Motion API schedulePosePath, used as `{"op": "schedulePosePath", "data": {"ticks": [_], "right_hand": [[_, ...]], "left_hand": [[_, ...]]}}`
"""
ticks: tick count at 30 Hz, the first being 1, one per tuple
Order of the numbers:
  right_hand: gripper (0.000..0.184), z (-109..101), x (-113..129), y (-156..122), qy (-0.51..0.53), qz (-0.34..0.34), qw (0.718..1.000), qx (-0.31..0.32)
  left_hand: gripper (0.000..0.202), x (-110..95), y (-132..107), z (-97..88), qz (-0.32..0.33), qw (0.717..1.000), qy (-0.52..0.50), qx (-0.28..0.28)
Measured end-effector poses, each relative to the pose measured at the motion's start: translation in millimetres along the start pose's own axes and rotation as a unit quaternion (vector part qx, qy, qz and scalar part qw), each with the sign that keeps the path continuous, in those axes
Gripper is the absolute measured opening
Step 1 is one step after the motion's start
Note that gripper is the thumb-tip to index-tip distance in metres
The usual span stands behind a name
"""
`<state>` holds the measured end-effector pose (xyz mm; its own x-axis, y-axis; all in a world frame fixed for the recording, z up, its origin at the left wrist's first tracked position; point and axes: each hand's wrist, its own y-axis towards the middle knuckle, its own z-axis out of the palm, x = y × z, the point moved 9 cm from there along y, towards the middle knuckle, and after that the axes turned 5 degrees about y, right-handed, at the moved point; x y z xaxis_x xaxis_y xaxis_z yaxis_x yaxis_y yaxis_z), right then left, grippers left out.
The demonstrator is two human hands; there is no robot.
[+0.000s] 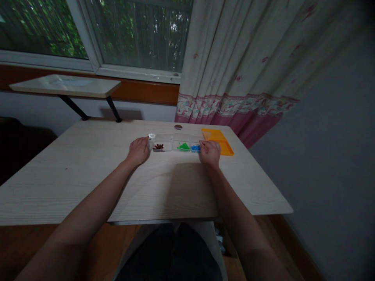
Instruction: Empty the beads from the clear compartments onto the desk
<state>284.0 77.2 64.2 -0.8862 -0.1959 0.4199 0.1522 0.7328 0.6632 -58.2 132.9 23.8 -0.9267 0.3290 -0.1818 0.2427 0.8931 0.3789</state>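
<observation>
A row of small clear plastic boxes lies across the table in front of me. Dark brown bits (158, 147) lie in the left box, bright green bits (184, 146) in the middle one and blue bits (195, 148) in the right one. My left hand (139, 151) is closed at the left end of the row, its fingertips at a clear plastic edge (150, 141). At the other end, the fingers of my right hand (210, 152) are curled against the box with the blue bits and partly cover it. Its contact points are hidden.
An orange tray (225, 148) lies just behind and right of my right hand. The wooden table (88, 187) has a round inset (178, 127) near its back edge. A raised shelf (67, 86) on black legs stands at the back left; a curtain (211, 78) hangs behind.
</observation>
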Motion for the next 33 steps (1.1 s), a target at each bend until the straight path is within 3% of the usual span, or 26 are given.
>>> {"op": "schedulePosePath", "data": {"ticks": [8, 14, 27, 33], "right_hand": [[0.032, 5.6, 0.0, 0.7, 0.004, -0.001, 1.000, 0.006], [0.031, 5.5, 2.0, 0.7, 0.024, -0.007, 1.000, -0.002], [0.029, 6.3, 4.6, 0.1, 0.015, -0.004, 1.000, 0.004], [0.028, 22.4, 16.7, -4.0, 0.021, -0.049, 0.994, 0.094]], "left_hand": [[0.069, -21.7, 5.5, -29.0, 0.014, 0.994, -0.027, -0.109], [0.067, -28.0, 9.4, -18.4, 0.075, 0.994, -0.035, -0.074], [0.079, -25.8, 11.6, -16.8, 0.042, 0.995, -0.085, -0.034], [0.081, -26.6, 10.9, -19.3, 0.042, 0.995, -0.084, -0.033]]}}
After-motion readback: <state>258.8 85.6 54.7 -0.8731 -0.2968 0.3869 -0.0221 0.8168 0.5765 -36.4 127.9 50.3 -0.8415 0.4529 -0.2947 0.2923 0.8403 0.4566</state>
